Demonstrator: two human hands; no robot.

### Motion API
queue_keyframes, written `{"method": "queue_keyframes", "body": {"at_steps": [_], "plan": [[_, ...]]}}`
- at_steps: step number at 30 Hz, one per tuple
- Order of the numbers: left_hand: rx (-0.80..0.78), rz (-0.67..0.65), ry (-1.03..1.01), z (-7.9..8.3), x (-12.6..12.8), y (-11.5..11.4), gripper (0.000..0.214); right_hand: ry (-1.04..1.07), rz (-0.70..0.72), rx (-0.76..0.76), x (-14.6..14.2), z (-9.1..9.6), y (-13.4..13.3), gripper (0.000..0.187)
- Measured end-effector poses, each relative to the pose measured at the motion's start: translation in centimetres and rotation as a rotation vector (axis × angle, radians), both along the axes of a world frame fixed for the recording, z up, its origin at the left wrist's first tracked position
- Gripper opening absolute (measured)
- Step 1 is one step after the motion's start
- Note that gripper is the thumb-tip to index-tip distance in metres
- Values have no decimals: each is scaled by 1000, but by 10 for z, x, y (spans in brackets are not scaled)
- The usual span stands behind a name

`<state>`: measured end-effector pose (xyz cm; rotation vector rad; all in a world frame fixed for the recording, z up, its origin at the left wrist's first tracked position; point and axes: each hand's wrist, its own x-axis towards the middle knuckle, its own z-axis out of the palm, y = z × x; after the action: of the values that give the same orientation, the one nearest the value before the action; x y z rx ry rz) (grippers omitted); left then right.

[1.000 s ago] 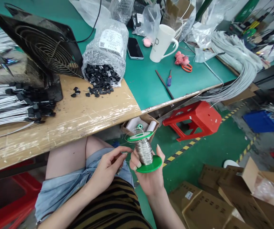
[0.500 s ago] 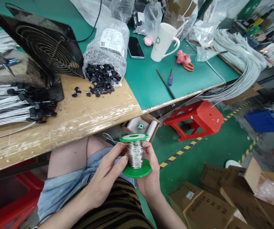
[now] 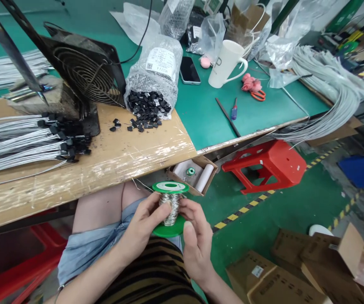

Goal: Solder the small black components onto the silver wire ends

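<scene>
Left grip point(image 3: 151, 215) was clamped on the green-flanged wire spool point(image 3: 173, 216), upright, on the near side of the worktop point(image 3: 207, 118). Right grip point(image 3: 197, 236) was half spread, fingertips at the spool's right side, contact unclear. Farther, an open carton point(image 3: 213, 168) held a white roll point(image 3: 204, 178). Black-ended cables point(image 3: 17, 145) lay left, screwdriver point(image 3: 234, 110) right; white mug point(image 3: 224, 65) stood far right.

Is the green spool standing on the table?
No, the left hand holds the spool off the table, past its front edge.
</scene>
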<state>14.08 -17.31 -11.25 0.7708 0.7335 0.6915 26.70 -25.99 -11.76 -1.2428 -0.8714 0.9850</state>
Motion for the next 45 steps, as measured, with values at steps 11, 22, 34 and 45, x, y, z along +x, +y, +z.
{"method": "queue_keyframes", "body": {"at_steps": [11, 22, 34, 45], "plan": [[-286, -159, -360, 4, -23, 3, 39, -97, 123, -54, 41, -13, 35, 34], [-453, -242, -594, -12, -31, -11, 49, 8, 324, -191, 49, -16, 46, 29], [-527, -176, -785, -15, -38, -10, 64, -33, 186, -115, 8, -14, 30, 25], [-544, -184, -799, -8, -41, -11, 66, -105, 16, 9, 2, -9, 26, 17]]}}
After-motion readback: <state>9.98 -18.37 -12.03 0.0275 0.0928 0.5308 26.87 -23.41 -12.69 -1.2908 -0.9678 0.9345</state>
